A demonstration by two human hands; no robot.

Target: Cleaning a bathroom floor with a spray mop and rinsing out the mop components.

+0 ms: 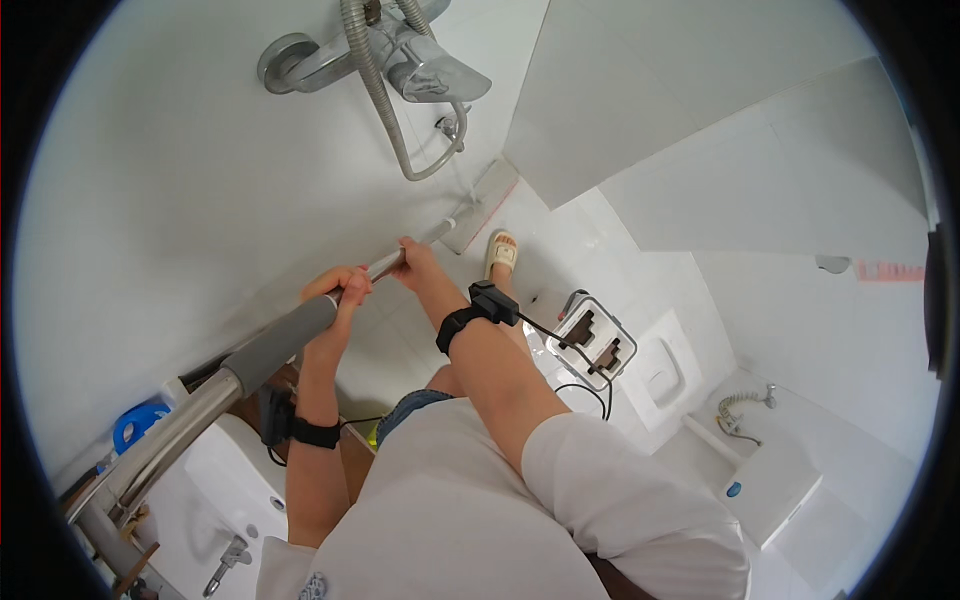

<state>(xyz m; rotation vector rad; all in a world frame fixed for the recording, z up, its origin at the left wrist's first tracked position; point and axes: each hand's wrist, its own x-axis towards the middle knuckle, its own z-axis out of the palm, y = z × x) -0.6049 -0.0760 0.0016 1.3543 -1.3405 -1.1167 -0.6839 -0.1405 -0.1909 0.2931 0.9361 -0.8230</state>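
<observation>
Both my hands grip the metal handle of a flat mop [388, 264]. My left hand [339, 289] is closed round it just past the grey foam sleeve [281, 349], and my right hand [414, 264] holds it farther down, towards the head. The flat mop head [481, 206] lies on the floor along the foot of the wall, in front of my sandalled foot [502, 251]. A two-slot mop bucket [592, 343] stands on the floor to the right of my right forearm.
A chrome shower mixer [435, 71] with a looping hose juts from the wall above. At lower left is a white washbasin [202, 480], near a blue plastic item [139, 426]. A squat toilet [664, 373] and a cistern [776, 484] are at right. Cables hang from my wrist straps.
</observation>
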